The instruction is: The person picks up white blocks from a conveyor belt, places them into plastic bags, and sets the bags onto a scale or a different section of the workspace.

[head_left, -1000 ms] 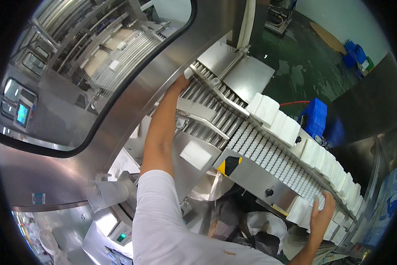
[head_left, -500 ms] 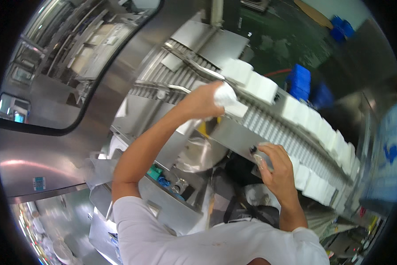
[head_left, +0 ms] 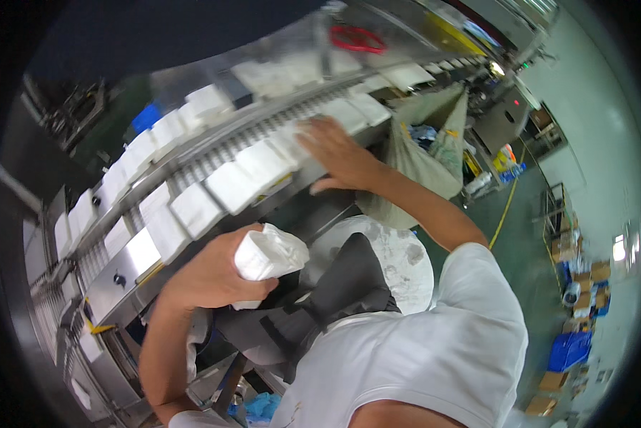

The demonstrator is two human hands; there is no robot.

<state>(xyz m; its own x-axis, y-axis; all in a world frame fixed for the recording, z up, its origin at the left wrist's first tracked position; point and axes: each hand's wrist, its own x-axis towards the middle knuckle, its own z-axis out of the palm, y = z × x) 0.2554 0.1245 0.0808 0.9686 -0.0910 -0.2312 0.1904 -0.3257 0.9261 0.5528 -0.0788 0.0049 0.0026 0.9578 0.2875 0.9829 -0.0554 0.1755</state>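
Observation:
My left hand [head_left: 213, 274] is wrapped round a bundle of white folded tissue [head_left: 269, 257], held in front of the conveyor's near side. The bundle's far end looks creased. My right hand [head_left: 342, 157] reaches to the near edge of the conveyor, fingers apart and slightly blurred. Its fingertips are over or against the row of white tissue stacks [head_left: 260, 162] that lies along this edge. Whether they touch a stack I cannot tell. Between the near and far rows runs the metal roller conveyor [head_left: 217, 145].
More white tissue stacks [head_left: 167, 130] line the far side. A large pale sack [head_left: 406, 178] hangs open beyond my right forearm. Below it is a round, stained white surface [head_left: 406, 267]. Cardboard boxes [head_left: 581, 289] and a blue bin [head_left: 570, 349] stand along the wall at right.
The view has swung right along the conveyor. My left hand, with white tissue in it, has come from over the conveyor to its near side. My right hand has moved onto the near row.

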